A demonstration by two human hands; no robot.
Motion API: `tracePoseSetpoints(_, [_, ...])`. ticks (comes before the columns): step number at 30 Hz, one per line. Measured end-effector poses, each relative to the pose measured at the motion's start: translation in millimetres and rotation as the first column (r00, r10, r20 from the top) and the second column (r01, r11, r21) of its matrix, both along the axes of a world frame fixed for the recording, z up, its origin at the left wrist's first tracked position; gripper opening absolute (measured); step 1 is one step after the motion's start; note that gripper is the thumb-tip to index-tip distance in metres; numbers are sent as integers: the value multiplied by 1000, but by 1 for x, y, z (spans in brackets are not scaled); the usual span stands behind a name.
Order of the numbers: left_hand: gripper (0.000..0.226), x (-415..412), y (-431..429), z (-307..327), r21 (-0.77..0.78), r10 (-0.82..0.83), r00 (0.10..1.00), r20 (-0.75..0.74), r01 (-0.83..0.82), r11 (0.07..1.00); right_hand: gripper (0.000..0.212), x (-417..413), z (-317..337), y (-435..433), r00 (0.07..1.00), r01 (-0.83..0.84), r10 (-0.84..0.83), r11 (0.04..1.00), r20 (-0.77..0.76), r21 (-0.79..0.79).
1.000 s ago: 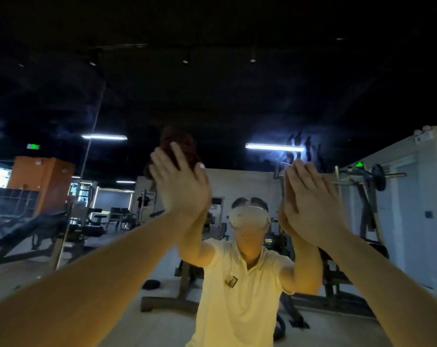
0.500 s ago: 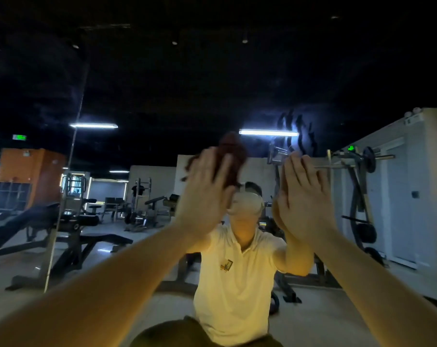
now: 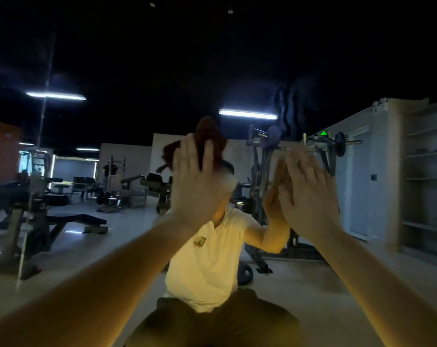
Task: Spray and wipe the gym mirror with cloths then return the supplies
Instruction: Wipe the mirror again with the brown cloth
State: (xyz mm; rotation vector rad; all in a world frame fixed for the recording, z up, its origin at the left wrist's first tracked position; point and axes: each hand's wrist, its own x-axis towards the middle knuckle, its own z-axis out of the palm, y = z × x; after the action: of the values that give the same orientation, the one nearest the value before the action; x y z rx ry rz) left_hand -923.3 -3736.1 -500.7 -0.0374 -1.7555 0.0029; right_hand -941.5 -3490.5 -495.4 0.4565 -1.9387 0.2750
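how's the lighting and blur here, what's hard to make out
Head view: dim overall, ceiling almost black, tube light glaring white; same head view: left hand, cloth and right hand smeared by motion blur, so the edges of the fingers are soft.

The left hand covers most of the brown cloth and the reflected head. The right hand is blurred, its palm side hidden. Both forearms run off the lower edge.
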Motion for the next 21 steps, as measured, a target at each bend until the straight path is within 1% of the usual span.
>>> tracePoseSetpoints(3, [69, -18, 58, -9, -86, -36, 999, 29, 39, 996, 78, -4, -30, 19, 999, 5, -3, 998, 32, -68])
tracePoseSetpoints(5, [68, -23, 83, -30, -256, -23, 993, 113, 52, 965, 79, -10, -43, 26, 999, 14, -11, 998, 46, -64])
tracePoseSetpoints(7, [66, -23, 82, -50, -422, 19, 989, 145, 44, 905, 79, -16, -54, 27, 999, -2, 3, 999, 36, -40])
tracePoseSetpoints(8, [66, -21, 71, -56, -459, 28, 990, 136, 38, 888, 77, -17, -59, 26, 1000, -17, 18, 999, 22, -29])
tracePoseSetpoints(9, [66, -20, 56, -59, -459, 31, 992, 122, 29, 888, 75, -17, -63, 24, 1000, -28, 28, 1000, -1, -13])
tracePoseSetpoints(10, [66, -16, 38, -63, -426, 38, 994, 105, 11, 905, 72, -18, -68, 22, 999, -35, 35, 999, -29, 11])
tracePoseSetpoints(13, [66, 6, -29, -83, -230, 81, 995, 64, -64, 971, 65, -18, -87, 16, 995, -36, 42, 997, -93, 64])
tracePoseSetpoints(16, [68, 27, -67, -106, 32, 114, 990, 82, -117, 993, 67, -17, -106, 15, 997, -36, 40, 998, -69, 58])
tracePoseSetpoints(18, [69, 23, -53, -111, 211, 96, 994, 57, -106, 972, 68, -15, -120, 16, 997, -64, 66, 997, -32, 45])
tracePoseSetpoints(19, [69, 18, -36, -112, 274, 81, 996, 35, -87, 958, 67, -14, -128, 17, 997, -78, 79, 996, -20, 47])
tracePoseSetpoints(21, [69, 6, 3, -115, 309, 54, 998, 13, -56, 950, 67, -12, -143, 22, 995, -97, 97, 994, 0, 45])
